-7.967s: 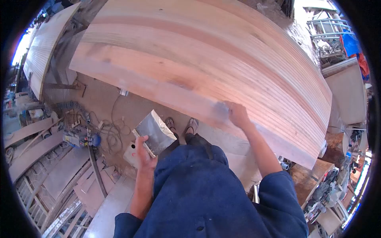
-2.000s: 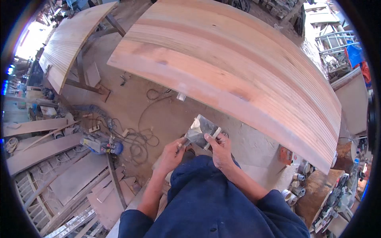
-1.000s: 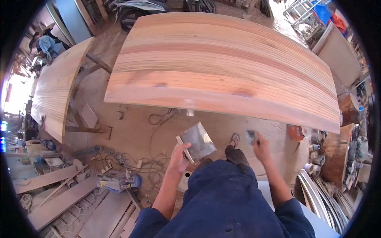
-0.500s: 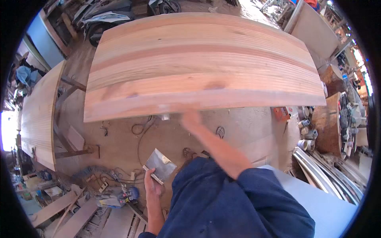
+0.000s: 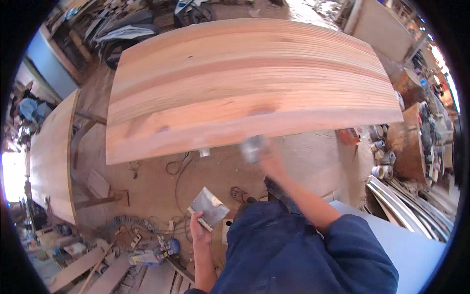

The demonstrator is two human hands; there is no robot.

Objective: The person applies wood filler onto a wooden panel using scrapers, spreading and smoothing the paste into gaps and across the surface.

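Observation:
My left hand (image 5: 201, 232) is wrapped round the handle edge of a flat metal plate (image 5: 210, 206), which has a dab of pale paste near its upper corner. At the front edge of a large striped wooden panel (image 5: 245, 78), my right hand (image 5: 270, 159) holds a grey metal scraper (image 5: 253, 148), blurred by motion. The right fingers are partly hidden behind the scraper. A smooth pale strip runs along the panel's near edge.
A second wooden panel (image 5: 56, 157) stands on a frame at the left. Motorbikes (image 5: 127, 32) are beyond the large panel. Cans (image 5: 382, 157) and stacked curved strips (image 5: 406, 210) lie at the right. Cables and a power tool (image 5: 155, 252) are on the floor at lower left.
My right hand has moved right and toward me, and the scraper's face now shows. My left hand with the plate appears slightly further right and lower. The view has shifted a little.

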